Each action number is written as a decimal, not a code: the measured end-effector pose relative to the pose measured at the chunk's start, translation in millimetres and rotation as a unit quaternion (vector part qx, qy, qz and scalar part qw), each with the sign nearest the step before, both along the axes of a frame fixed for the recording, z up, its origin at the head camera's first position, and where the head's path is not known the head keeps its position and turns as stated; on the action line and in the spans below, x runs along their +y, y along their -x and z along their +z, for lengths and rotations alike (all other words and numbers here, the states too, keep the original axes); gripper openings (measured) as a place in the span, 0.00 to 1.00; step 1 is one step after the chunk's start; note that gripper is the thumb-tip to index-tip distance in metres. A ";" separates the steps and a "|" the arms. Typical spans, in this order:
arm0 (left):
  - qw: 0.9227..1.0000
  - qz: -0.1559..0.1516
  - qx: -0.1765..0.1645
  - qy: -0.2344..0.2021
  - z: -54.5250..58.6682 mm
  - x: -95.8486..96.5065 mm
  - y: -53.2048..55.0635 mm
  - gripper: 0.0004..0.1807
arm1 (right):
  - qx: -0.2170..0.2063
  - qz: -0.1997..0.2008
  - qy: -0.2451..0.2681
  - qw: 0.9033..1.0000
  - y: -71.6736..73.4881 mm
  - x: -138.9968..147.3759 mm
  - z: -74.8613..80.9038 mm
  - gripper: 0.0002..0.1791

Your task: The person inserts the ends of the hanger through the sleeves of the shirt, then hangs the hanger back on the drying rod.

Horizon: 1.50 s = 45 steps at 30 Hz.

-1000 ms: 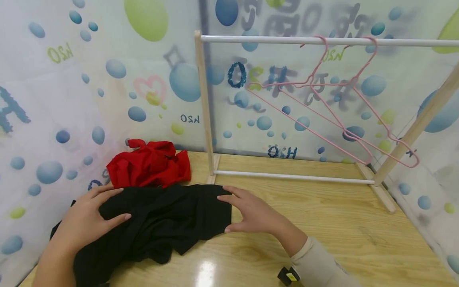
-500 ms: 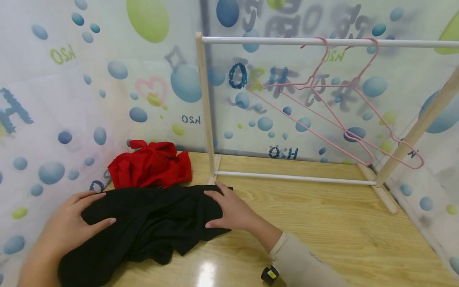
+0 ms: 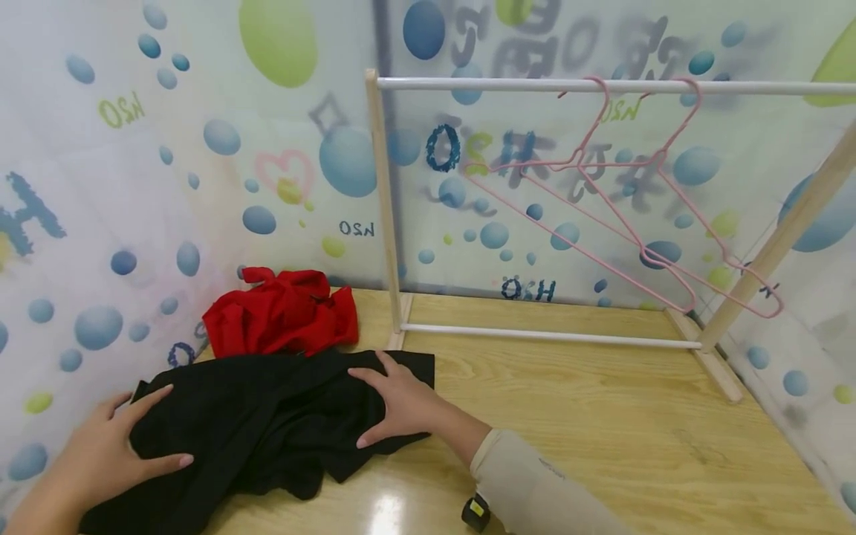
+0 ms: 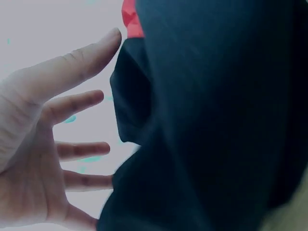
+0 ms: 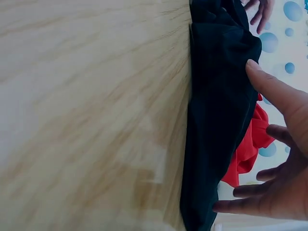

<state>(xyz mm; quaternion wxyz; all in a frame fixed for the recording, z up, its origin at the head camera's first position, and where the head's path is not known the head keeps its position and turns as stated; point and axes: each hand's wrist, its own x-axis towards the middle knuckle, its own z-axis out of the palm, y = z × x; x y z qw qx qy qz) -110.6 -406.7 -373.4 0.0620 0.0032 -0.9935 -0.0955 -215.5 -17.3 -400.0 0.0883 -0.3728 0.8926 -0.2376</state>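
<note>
A black garment (image 3: pixel 267 416) lies crumpled on the table at the left of the head view. My left hand (image 3: pixel 110 453) is at its left end with fingers spread. In the left wrist view that hand (image 4: pixel 43 144) shows an uncurled palm beside the black cloth (image 4: pixel 207 120). Over the garment's right part hovers my right hand (image 3: pixel 401 401), thumb and fingers apart. The right wrist view has this hand (image 5: pixel 284 159) next to the black cloth (image 5: pixel 216 96), gripping nothing; whether a fingertip touches the cloth I cannot tell.
Behind the black garment sits a bunched red garment (image 3: pixel 281 312). A wooden rack (image 3: pixel 386 223) with a white top rail (image 3: pixel 501 85) stands at the back right. Two pink hangers (image 3: pixel 595 193) hang from it. Wood-grain table (image 3: pixel 602 431) extends to the right.
Both hands have moved left over the black garment, the left one also nearer the viewer. The right hand has come from the garment's right edge inward. The garment's left end has shifted slightly.
</note>
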 end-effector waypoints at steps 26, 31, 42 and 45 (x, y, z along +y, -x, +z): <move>0.990 -0.103 -0.083 -0.044 -20.9 4.1 12.2 0.45 | 0.064 0.001 -0.141 0.988 -8.4 -39.4 -14.6 0.28; 0.989 -0.118 -0.074 -0.041 -22.2 9.8 14.2 0.40 | 0.087 -0.005 -0.134 0.987 -9.9 -41.0 -12.9 0.21; 0.980 -0.187 0.063 0.001 -29.5 28.1 18.2 0.27 | 0.080 -0.019 -0.064 0.995 -0.9 -30.8 -14.2 0.17; 0.974 -0.203 0.103 0.004 -29.9 32.1 20.0 0.28 | 0.067 -0.029 -0.029 0.997 1.5 -27.7 -14.0 0.18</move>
